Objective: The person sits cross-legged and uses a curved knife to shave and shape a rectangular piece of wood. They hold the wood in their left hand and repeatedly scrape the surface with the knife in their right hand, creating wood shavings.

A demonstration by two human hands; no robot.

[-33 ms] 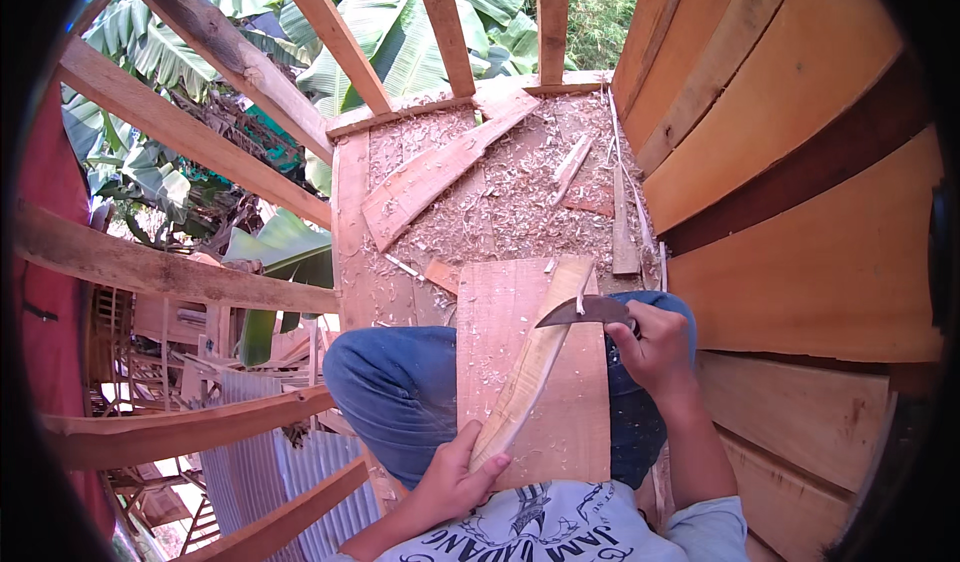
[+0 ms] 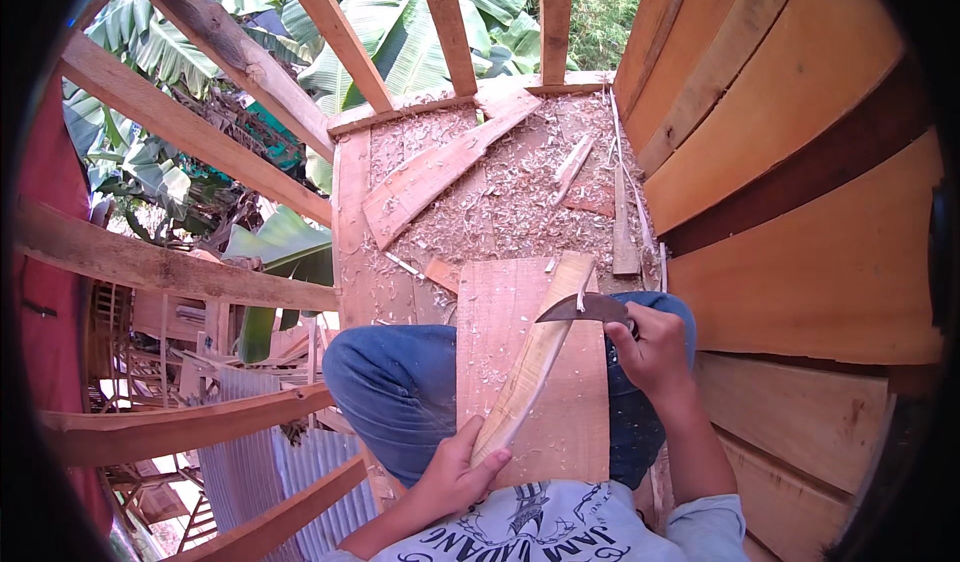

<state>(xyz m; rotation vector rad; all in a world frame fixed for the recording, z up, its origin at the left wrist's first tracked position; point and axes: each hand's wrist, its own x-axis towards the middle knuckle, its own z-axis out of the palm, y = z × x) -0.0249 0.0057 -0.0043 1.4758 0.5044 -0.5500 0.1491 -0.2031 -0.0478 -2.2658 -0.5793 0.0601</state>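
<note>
Across my lap lies a flat wooden board (image 2: 490, 312) with shavings scattered on it. Above it slants a long, narrow, pale wooden piece (image 2: 535, 367), its lower end gripped by my left hand (image 2: 464, 472). My right hand (image 2: 653, 349) is closed round the handle of a knife with a dark, hooked blade (image 2: 590, 308). The blade crosses the wooden piece near its upper end, with its pointed tip toward the left. A thin pale curl of wood (image 2: 582, 292) stands up at the blade. The knife's handle is mostly hidden by my fingers.
Shavings cover the plank floor (image 2: 450, 222) ahead. A large tapered board (image 2: 430, 177), a short wood piece (image 2: 572, 167) and a narrow strip (image 2: 625, 232) lie there. Wooden rails (image 2: 180, 267) run along the left and front; a plank wall (image 2: 800, 272) stands at the right.
</note>
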